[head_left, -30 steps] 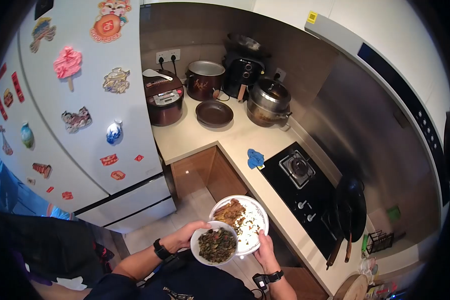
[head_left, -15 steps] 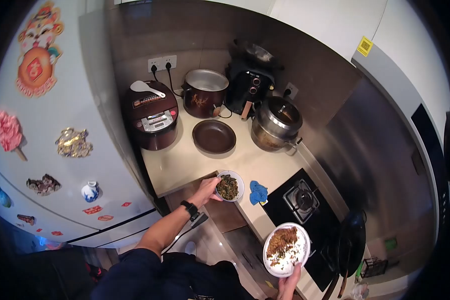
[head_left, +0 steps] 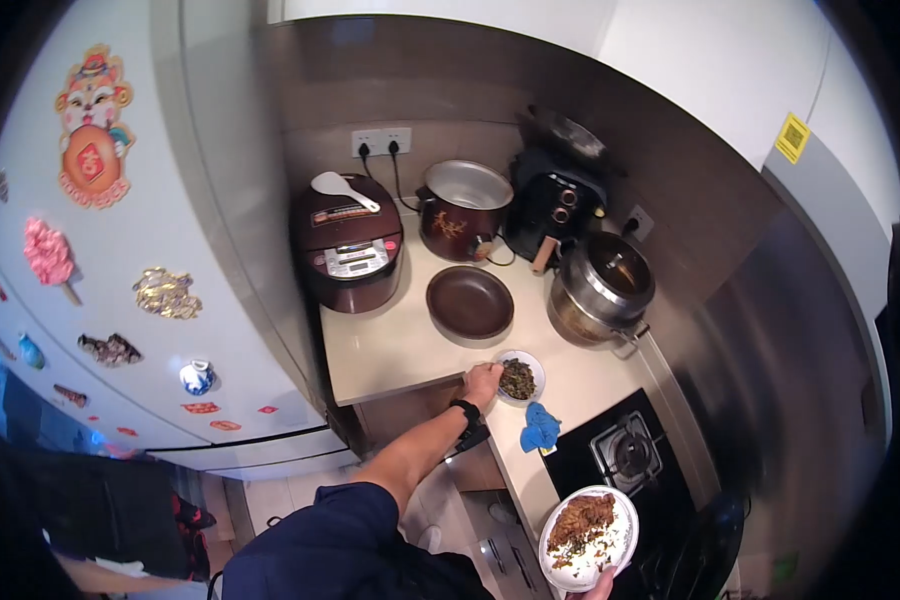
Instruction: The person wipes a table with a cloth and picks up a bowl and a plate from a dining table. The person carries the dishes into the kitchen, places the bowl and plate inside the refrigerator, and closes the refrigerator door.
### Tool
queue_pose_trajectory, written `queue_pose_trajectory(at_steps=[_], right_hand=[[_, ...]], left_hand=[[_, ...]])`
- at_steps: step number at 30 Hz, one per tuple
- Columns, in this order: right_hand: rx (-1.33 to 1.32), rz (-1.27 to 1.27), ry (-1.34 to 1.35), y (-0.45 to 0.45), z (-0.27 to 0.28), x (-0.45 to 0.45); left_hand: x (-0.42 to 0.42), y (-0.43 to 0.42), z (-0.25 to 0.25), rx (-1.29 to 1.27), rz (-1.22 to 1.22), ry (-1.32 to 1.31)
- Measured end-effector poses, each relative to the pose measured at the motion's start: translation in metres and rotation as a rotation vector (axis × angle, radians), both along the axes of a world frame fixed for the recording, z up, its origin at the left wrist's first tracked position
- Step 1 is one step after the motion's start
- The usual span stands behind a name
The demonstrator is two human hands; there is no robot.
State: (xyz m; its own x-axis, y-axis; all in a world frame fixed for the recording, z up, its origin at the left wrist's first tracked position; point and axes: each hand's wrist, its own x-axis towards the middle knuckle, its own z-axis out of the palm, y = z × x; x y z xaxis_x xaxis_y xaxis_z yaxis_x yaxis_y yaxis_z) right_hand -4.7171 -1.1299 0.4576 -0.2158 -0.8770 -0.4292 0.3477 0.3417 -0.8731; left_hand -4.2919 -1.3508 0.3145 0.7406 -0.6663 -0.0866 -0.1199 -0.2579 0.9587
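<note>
My left hand [head_left: 483, 384] grips the near side of a small white bowl [head_left: 537, 371] filled with dark green chopped food [head_left: 516, 380]. The bowl is at the counter's front edge; whether it rests there I cannot tell. My right hand [head_left: 601, 586], mostly cut off at the bottom of the view, holds a white oval plate [head_left: 620, 555] by its near rim. Browned food [head_left: 582, 520] and scattered dark bits lie on that plate, which is beside the stove. A crumpled blue cloth [head_left: 540, 428] lies between bowl and stove.
Beyond the bowl lies a brown plate [head_left: 470, 302]. Along the wall stand a rice cooker [head_left: 355, 250] with a white rice paddle [head_left: 344, 190], a brown pot [head_left: 460, 220], a black air fryer [head_left: 560, 195] and a steel pot [head_left: 590, 305]. A gas burner [head_left: 630, 452] is at right.
The left hand has moved the bowl forward over the counter edge, nearer the brown plate and blue cloth. The right hand still holds the oval plate. The whole view has shifted.
</note>
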Motion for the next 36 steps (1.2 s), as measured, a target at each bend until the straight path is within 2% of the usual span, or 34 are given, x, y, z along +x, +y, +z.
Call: queue_pose_trajectory(at_steps=[2,5,7,8,11,12,14,16,18,23,26,28,30,34,36], right_hand=[[-0.019,0.054,0.001,-0.013,0.004,-0.001],[-0.030,0.090,0.038,-0.031,0.014,0.011],[-0.049,0.116,0.021,-0.045,0.016,0.020],[-0.079,0.196,-0.040,-0.056,0.007,0.016],[-0.086,0.228,-0.098,-0.080,-0.012,0.018],[-0.492,0.551,0.386,-0.090,-0.047,0.000],[-0.178,0.423,-0.146,-0.088,-0.002,0.037],[-0.215,0.524,-0.117,-0.086,0.012,0.051],[-0.273,0.621,-0.168,-0.097,-0.001,0.052],[-0.302,0.673,-0.170,-0.097,-0.013,0.052],[-0.276,0.611,-0.146,-0.080,0.006,0.056],[-0.250,0.593,-0.182,-0.063,0.019,0.052],[-0.265,0.559,-0.180,-0.052,0.014,0.045],[-0.253,0.540,-0.148,-0.020,0.011,0.030],[-0.245,0.545,-0.131,-0.003,0.011,0.022]], left_hand=[[-0.004,-0.014,-0.015,-0.089,0.020,0.057],[-0.017,0.021,0.034,-0.093,-0.033,0.288],[-0.017,0.044,0.031,-0.144,-0.027,0.423],[-0.018,0.063,0.025,-0.167,-0.017,0.426],[-0.010,0.155,0.008,-0.315,0.125,0.648],[-0.005,0.197,0.003,-0.353,0.181,0.719],[0.012,0.281,-0.009,-0.364,0.410,0.730],[0.040,0.364,-0.028,-0.436,0.678,0.785],[0.076,0.438,-0.049,-0.737,0.844,0.755],[0.140,0.522,0.006,-0.936,1.133,0.727],[0.155,0.529,0.019,-1.003,1.147,0.860],[0.159,0.532,0.005,-1.047,1.049,0.837],[0.162,0.533,0.000,-1.119,1.027,0.898],[0.160,0.539,-0.006,-1.237,0.809,0.940],[0.158,0.537,-0.003,-1.240,0.821,0.978]])
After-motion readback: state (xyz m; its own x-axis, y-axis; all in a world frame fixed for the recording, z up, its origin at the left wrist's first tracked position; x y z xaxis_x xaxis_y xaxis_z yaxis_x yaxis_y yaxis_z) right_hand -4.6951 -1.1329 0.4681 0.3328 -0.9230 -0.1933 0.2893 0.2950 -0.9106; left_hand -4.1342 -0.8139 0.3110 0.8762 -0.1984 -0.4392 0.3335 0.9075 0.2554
